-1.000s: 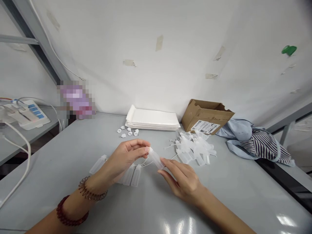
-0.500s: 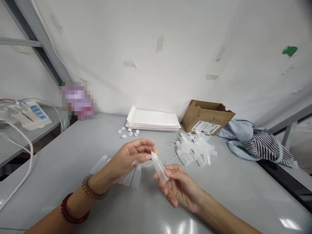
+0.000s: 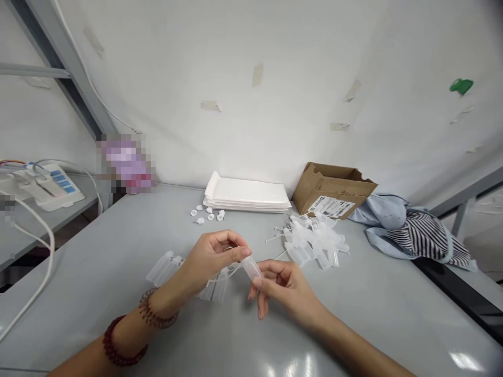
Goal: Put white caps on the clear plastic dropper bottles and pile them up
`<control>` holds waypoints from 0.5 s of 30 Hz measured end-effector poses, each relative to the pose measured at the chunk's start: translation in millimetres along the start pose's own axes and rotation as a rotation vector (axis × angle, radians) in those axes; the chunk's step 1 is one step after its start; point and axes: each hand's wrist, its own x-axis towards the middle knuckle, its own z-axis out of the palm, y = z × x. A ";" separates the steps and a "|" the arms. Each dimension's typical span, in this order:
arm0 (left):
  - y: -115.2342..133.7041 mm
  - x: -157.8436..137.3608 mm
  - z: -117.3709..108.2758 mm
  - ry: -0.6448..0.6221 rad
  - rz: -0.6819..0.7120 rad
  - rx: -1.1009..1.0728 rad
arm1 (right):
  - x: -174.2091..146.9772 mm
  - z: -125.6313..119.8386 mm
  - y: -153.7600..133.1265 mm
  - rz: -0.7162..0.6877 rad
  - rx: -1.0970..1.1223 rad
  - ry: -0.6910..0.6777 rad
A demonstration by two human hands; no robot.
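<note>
A small translucent plastic dropper bottle (image 3: 252, 269) is held tilted between my two hands, above the table. My right hand (image 3: 281, 285) is closed round its lower body, with thumb and fingers on the sides. The fingers of my left hand (image 3: 220, 256) pinch the bottle's top end and hide its tip. Under and beside my left wrist lie several similar bottles (image 3: 220, 285), partly covered by the hand. To the right of my hands is a loose heap of translucent bottles (image 3: 314, 238) with thin strap-like pieces sticking out.
Several small white caps (image 3: 210, 217) lie beyond my left hand. Behind them is a stack of white padded envelopes (image 3: 247, 193), beside an open cardboard box (image 3: 336, 188). Striped and blue cloth (image 3: 428, 235) lies at the right. A power strip (image 3: 58, 186) with cables sits at far left.
My left fingers have come down onto the bottle's top, covering the pointed tip that showed before. My right hand has shifted slightly up, and its fingers have drawn in around the bottle.
</note>
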 end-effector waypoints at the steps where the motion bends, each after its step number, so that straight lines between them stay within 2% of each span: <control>1: -0.7 0.8 0.1 0.009 0.004 -0.007 | -0.2 0.2 0.1 -0.002 0.015 -0.017; 4: -3.6 2.2 -2.0 0.010 0.030 -0.085 | -0.6 0.1 0.0 0.005 0.076 -0.081; 7: -3.9 0.8 -4.9 -0.057 0.040 -0.154 | -1.1 -0.2 -0.6 0.027 0.117 -0.153; 11: -0.5 -2.8 -5.9 -0.117 0.076 -0.127 | -1.6 0.4 -1.7 0.030 0.112 -0.168; 13: 0.8 -3.3 -5.8 -0.065 0.114 -0.093 | -2.1 0.7 -2.1 0.013 0.043 -0.124; 15: 1.1 -2.5 -6.4 0.051 0.121 -0.081 | -3.0 0.4 -1.4 -0.061 -0.155 -0.005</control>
